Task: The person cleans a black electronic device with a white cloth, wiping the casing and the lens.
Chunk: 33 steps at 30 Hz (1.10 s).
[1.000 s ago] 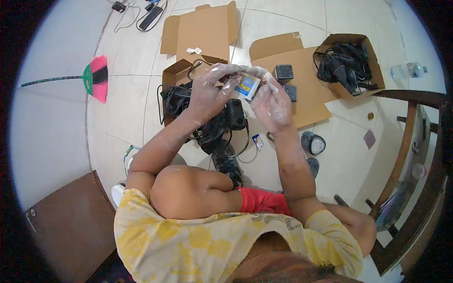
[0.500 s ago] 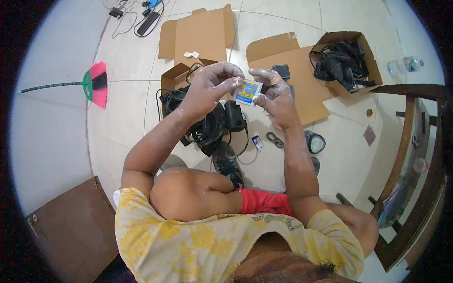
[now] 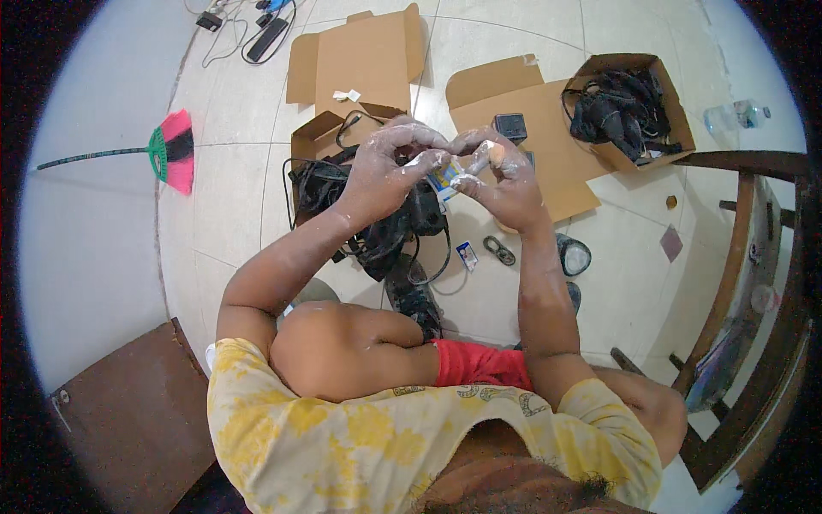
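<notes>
Between my two hands is a small flat packet [image 3: 444, 182] in blue, yellow and white, partly covered by the fingers. My left hand [image 3: 392, 163], dusted with white powder, pinches its upper edge with thumb and fingers. My right hand [image 3: 507, 178], also powdery, pinches its right side, the fingertips of both hands nearly meeting. Beneath them lies a heap of black straps and cables [image 3: 377, 236], spilling from an open cardboard box [image 3: 321, 133]. A small blue-and-white card [image 3: 467, 256] and a coiled dark cord [image 3: 499, 250] lie on the floor nearer me.
Behind the hands, an unfolded carton [image 3: 364, 60] and cardboard sheet [image 3: 556, 120] lie on the tiles, with a small black box [image 3: 510, 128] on the sheet. Farther right stands a carton of black gear [image 3: 629, 111] beside plastic bottles [image 3: 736, 117]. Wooden furniture [image 3: 728, 300] borders the right; a pink-and-green broom [image 3: 175, 152], the left.
Both hands have drawn closer together at the packet's top, and their fingers now cover more of it. Things on the floor have stayed put.
</notes>
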Each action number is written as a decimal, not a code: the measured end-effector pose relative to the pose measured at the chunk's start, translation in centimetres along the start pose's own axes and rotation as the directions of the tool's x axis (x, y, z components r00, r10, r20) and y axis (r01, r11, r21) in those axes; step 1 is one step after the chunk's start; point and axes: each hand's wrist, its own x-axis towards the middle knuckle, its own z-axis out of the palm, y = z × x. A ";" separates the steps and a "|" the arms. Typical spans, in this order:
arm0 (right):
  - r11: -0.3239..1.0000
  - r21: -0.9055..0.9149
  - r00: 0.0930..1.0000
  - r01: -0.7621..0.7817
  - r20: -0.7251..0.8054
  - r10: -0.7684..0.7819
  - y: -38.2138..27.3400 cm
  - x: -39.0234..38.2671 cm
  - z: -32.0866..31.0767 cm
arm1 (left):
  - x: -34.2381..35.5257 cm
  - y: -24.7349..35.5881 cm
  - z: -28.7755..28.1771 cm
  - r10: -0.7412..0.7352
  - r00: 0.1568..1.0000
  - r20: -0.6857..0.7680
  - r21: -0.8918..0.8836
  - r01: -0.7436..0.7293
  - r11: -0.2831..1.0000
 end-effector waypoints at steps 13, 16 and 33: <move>0.953 -0.238 0.976 0.187 -0.069 -0.209 0.0 0.1 0.1 | 0.1 -0.1 0.2 -0.045 0.997 0.069 -0.026 0.047 0.999; 0.962 -0.158 0.973 0.222 -0.035 -0.230 0.7 -0.1 -0.1 | 0.1 0.4 -0.1 -0.188 0.975 0.115 -0.283 0.214 0.935; 0.909 -0.355 0.974 -0.220 -0.034 0.222 -1.3 -0.3 0.0 | 0.2 0.0 -0.6 -0.054 0.994 0.096 0.132 0.041 0.990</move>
